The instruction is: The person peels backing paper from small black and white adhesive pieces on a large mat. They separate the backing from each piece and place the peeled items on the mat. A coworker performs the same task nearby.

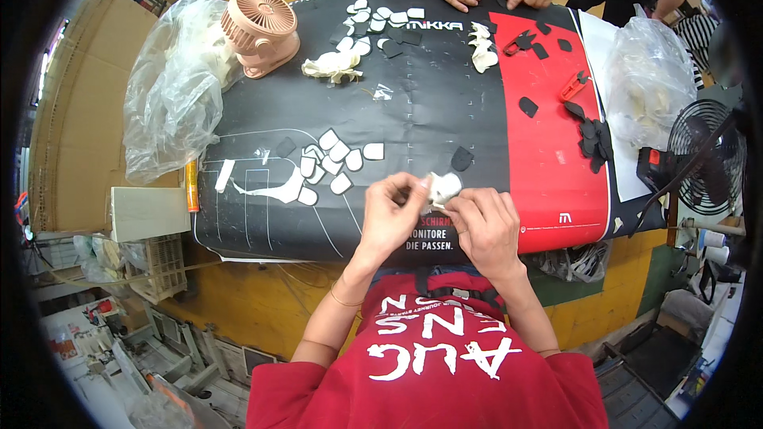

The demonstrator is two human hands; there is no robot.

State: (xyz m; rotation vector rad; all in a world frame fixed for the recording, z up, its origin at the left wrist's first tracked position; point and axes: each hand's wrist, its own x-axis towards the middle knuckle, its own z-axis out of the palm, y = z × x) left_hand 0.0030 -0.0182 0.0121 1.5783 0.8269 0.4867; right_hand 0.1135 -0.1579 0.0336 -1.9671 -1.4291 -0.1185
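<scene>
Head-worn fisheye: faces down, close above hands [391, 213] and mat [445, 115].

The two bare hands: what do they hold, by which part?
A rounded white piece: left hand at its left edge, right hand at its lower edge.

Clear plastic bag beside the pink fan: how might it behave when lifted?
The clear plastic bag would likely sag, since its film is creased and loose. It's probably light for its bulk, as the film looks thin and see-through, though its contents are unclear.
</scene>
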